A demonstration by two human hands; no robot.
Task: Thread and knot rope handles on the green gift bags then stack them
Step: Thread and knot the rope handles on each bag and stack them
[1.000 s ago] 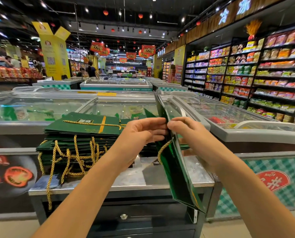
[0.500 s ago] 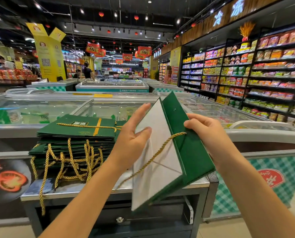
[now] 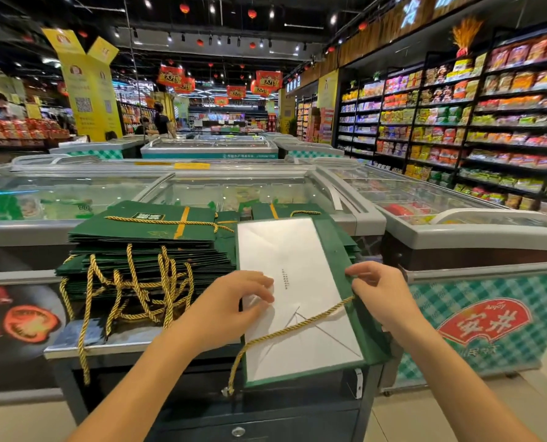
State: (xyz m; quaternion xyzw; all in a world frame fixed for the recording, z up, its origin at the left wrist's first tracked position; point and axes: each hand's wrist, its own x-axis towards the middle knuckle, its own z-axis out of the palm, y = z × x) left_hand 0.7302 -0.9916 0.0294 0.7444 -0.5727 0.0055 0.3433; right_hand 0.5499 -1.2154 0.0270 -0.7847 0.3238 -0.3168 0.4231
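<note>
Both hands are working on one bag at the desk's front edge. Left hand is resting on the bag's white panel with its fingers bent and their tips pressing down; whether it is pinching anything under them I cannot tell. Right hand, at three o'clock from it, is pinching the bag's green right edge between thumb and forefinger. Just under that pinch a gold rope is coming out of the edge, crossing the white panel toward seven o'clock and hanging over the bag's near end, its tipped end dangling in front of the desk.

The bag is lying white side up with a green border, its long side running from twelve to six o'clock and its near end sticking out past the desk's front edge. At ten o'clock from the hands a tall stack of flat green bags is sitting on the desk, gold rope handles spilling down its near side and over the desk edge. At twelve o'clock, behind the bag, more green bags are lying. Beyond the desk, glass-topped freezers are stretching from nine to two o'clock, and at two o'clock shelves are carrying bright packets.
</note>
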